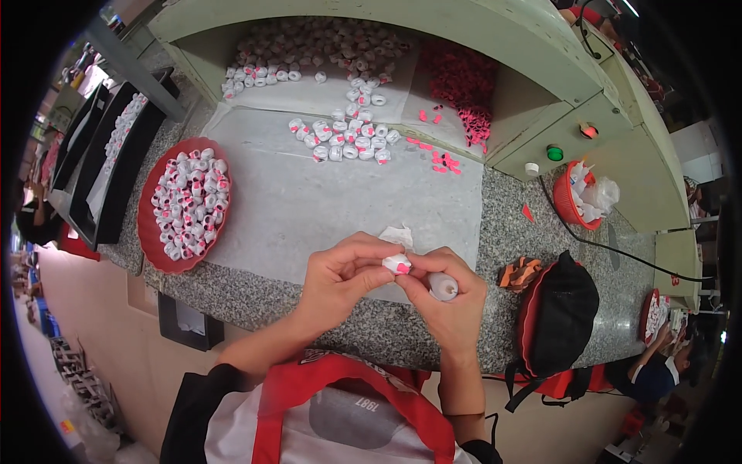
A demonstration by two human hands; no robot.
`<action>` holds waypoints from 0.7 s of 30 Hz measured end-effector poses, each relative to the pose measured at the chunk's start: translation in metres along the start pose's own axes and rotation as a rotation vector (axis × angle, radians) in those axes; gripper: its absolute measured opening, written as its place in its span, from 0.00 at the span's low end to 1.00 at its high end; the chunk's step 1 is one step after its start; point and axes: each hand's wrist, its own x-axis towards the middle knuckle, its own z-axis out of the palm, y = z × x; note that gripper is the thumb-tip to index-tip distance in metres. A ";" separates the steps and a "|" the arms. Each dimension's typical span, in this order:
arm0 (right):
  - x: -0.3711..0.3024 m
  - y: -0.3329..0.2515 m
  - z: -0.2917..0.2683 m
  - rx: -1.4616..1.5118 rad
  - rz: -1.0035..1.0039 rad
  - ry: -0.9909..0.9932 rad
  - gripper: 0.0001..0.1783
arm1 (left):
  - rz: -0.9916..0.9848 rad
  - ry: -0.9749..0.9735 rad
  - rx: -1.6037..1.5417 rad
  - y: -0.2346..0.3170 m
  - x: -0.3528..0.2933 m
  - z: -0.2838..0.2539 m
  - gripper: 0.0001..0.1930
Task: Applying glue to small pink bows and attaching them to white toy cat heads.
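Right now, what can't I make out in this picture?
All in the head view:
Underside of the small white piece: hidden by the left hand and right hand.
Rear of the white tube-like object: hidden by the right hand.
Whatever the black fabric covers: hidden by that fabric.
Bottom layer in the red basin: buried under white-and-pink pieces.

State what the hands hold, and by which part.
The left hand and right hand pinch a small white-and-pink piece by its opposite sides; the right also cradles a whitish bottle-like thing near its visible end.
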 end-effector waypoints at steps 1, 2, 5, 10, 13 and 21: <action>0.002 0.000 -0.002 0.021 0.021 -0.029 0.12 | 0.027 0.001 0.018 -0.001 0.000 0.000 0.13; 0.004 0.001 -0.003 0.042 0.041 -0.058 0.11 | 0.054 0.002 0.037 -0.002 0.001 0.000 0.13; 0.013 0.010 -0.002 0.058 0.146 -0.059 0.13 | -0.170 0.100 -0.119 -0.009 0.011 -0.003 0.12; 0.014 0.017 0.014 -0.084 -0.149 0.031 0.16 | -0.338 0.198 -0.409 -0.013 0.015 -0.013 0.12; 0.013 0.022 0.012 -0.159 -0.361 -0.032 0.15 | -0.253 0.161 -0.260 -0.001 0.009 -0.010 0.12; 0.009 0.030 0.015 0.510 0.082 -0.195 0.13 | 0.043 -0.035 0.200 0.014 -0.007 -0.019 0.15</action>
